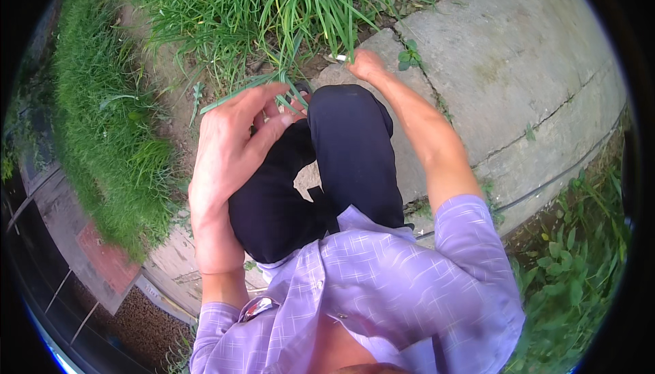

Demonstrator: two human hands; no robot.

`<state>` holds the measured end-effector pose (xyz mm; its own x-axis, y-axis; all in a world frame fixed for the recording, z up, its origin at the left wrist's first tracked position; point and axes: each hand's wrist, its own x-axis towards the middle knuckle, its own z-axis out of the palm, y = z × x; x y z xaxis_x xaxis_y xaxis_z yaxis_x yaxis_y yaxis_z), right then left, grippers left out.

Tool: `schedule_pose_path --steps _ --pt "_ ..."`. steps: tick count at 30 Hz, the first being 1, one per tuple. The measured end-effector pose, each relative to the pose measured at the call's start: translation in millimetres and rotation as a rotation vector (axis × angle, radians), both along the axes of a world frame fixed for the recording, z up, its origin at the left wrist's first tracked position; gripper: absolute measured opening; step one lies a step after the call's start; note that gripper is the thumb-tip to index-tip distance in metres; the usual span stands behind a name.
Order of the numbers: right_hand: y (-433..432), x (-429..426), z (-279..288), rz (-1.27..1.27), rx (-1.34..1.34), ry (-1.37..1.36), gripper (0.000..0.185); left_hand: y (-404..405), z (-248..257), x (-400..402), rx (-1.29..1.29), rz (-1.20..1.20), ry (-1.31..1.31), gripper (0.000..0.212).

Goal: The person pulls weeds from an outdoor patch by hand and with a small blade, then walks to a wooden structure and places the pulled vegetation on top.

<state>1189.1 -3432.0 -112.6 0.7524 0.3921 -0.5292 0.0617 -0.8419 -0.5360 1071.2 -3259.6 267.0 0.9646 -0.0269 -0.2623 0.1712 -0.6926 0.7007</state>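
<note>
My left hand [230,139] is raised above my left knee, its thumb and index finger apart and the other fingers curled. A few long flat green leaves [240,92] run across behind its knuckles and come out by the fingertips; the curled fingers seem to hold them, though the grip itself is hidden. My right hand [366,64] is low beside the slab edge, at the base of a dense clump of long green leafy plants [286,6]. From its closed fingers sticks a small white object [341,58], too small to name. Green blades hang right beside these fingers.
A cracked concrete path [511,67] stretches to the right, with a small weed [409,56] in its joint. Fine grassy growth [112,144] borders the left. Leafy plants [563,271] grow at lower right. My bent knees [353,144] in dark trousers lie between my arms.
</note>
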Motion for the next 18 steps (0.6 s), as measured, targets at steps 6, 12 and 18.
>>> schedule_pose_path --steps 6,12,18 --pt "-2.3 68.2 4.6 0.087 -0.197 -0.141 0.024 15.9 -5.6 -15.6 -0.008 0.062 0.080 0.033" --pt "-149.4 166.3 -11.6 -1.374 0.478 -0.046 0.022 12.7 0.5 -6.1 -0.104 -0.027 0.039 0.035" --pt "-151.1 63.3 9.6 -1.240 0.613 0.264 0.023 16.8 1.7 7.6 -0.179 0.009 -0.006 0.033"
